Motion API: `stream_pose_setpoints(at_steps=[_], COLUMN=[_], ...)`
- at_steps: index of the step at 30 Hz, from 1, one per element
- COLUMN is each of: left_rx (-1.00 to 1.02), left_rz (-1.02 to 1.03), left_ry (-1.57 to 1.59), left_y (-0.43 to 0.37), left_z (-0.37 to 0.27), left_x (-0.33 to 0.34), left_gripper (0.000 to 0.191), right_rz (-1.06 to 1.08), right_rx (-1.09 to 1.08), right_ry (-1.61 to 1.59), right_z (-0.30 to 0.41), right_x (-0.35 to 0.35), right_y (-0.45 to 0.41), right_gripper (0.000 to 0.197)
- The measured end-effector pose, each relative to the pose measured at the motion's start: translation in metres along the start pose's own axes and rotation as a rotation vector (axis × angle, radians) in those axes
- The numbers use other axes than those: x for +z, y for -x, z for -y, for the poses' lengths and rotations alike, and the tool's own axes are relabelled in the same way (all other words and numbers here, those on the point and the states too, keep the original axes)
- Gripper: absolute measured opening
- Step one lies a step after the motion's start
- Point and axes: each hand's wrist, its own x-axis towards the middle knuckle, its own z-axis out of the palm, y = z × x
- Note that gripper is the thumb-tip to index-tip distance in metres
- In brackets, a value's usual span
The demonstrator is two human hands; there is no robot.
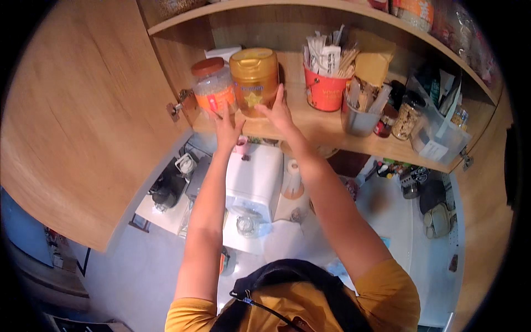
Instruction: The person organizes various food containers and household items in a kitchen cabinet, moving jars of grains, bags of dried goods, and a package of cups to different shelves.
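Both my hands are raised to a wooden cabinet shelf (311, 128). My left hand (226, 126) has its fingers spread against the lower front of a clear plastic jar (213, 89) with a reddish-brown lid and an orange label. Just right of that jar stands an amber plastic canister (254, 76) with a yellow lid. My right hand (277, 110) is at the canister's lower right side, thumb in front and fingers pointing up; whether it presses on the canister I cannot tell. Both containers stand upright, side by side. A white object (224, 52) is partly hidden behind them.
Along the shelf's right part stand a red bucket (327, 89) of wrapped straws, a grey cup (360, 118), several jars (408, 116) and a clear plastic bin (442, 137). An open cabinet door (83, 124) hangs at left. Below are a white appliance (255, 174) and a glass jar (246, 225).
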Motion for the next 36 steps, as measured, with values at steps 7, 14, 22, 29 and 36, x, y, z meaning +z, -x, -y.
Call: stream_pose_setpoints(at_steps=[7,14,22,29,36], left_rx=[0.003,-0.2,-0.315,-0.582,-0.922], left_rz=[0.034,0.273,0.444,0.739,1.027], left_ry=[-0.08,0.36,0.948,0.799,0.618], left_y=[0.011,0.068,0.134,0.318,0.48], left_z=[-0.002,-0.099,-0.122,-0.097,-0.076], left_x=[-0.017,-0.01,0.034,0.091,0.12], left_gripper=[0.078,0.047,0.025,0.025,0.03], right_rz=[-0.273,0.188,0.361,0.203,0.063], right_rx=[-0.091,0.261,0.426,0.884,1.243], right_ry=[-0.004,-0.991,-1.101,-1.075,-1.115], right_z=[0.01,0.017,-0.023,-0.122,-0.198], right_x=[-0.011,-0.053,-0.121,-0.098,-0.058], right_y=[0.031,0.096,0.174,0.347,0.509], right_gripper=[0.061,0.033,0.035,0.034,0.034])
